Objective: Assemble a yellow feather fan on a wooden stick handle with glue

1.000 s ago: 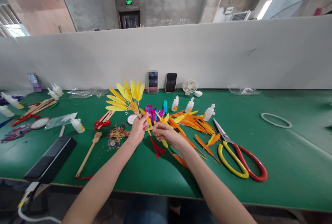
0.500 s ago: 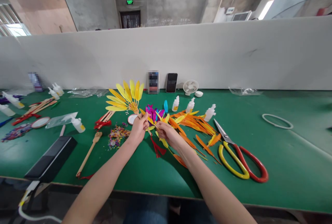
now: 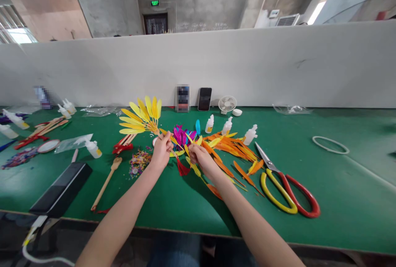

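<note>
My left hand (image 3: 162,150) is closed round the wooden handle of a feather fan (image 3: 144,114). Its yellow feathers spread up and to the left, and a red tassel (image 3: 182,167) hangs from the handle's lower end. Just to the right, my right hand (image 3: 199,156) is pinched over the loose feathers, with a yellow feather (image 3: 187,150) at its fingertips. Purple feathers (image 3: 179,135) lie behind the hands. A heap of orange feathers (image 3: 236,146) spreads to the right, with some yellow ones mixed in.
Large scissors (image 3: 278,180) lie open on the right. Several white glue bottles (image 3: 209,124) stand behind the feathers. On the left are colourful sequins (image 3: 139,162), a wooden stick (image 3: 107,182) and a black box (image 3: 62,188). A phone (image 3: 204,99) and small fan (image 3: 227,104) stand at the partition.
My left hand has moved slightly left with the feather fan, away from my right hand. The red tassel has swung left and hangs bunched. My right hand has barely moved.
</note>
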{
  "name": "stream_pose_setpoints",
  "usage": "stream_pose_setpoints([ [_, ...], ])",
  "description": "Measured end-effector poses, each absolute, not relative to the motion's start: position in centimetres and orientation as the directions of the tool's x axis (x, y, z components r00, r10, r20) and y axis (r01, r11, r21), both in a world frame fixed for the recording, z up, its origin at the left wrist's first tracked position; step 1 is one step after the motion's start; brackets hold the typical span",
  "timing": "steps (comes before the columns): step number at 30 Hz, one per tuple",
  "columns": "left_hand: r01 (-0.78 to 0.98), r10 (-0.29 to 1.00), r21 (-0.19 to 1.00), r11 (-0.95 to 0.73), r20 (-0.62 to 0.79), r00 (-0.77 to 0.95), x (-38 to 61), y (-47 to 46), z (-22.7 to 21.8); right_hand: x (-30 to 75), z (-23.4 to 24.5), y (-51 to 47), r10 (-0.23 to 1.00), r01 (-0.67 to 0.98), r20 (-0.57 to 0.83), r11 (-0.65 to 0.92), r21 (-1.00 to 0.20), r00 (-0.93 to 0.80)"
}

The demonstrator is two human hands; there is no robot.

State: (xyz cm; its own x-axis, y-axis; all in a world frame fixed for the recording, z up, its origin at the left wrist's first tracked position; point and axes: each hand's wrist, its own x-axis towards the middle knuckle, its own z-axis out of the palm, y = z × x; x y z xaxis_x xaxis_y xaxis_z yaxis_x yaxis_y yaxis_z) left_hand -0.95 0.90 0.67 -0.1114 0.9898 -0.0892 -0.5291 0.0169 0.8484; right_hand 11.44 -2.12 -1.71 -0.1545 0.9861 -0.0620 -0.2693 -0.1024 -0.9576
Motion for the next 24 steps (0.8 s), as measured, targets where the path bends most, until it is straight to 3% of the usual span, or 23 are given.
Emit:
stream_pose_setpoints([
  [18,-0.500,0.992,0.865,0.049,-0.099,-0.073,-0.16,0.43,0.36,11.27,-2.14,-2.22,0.955,-0.158,-0.034,-0.083,-0.984,-0.294],
  [24,-0.478,0.989,0.876,0.066,-0.121,-0.085,-0.13,0.41,0.20,11.00,-2.65,-1.93,0.968,-0.159,-0.022,-0.063,-0.985,-0.250],
])
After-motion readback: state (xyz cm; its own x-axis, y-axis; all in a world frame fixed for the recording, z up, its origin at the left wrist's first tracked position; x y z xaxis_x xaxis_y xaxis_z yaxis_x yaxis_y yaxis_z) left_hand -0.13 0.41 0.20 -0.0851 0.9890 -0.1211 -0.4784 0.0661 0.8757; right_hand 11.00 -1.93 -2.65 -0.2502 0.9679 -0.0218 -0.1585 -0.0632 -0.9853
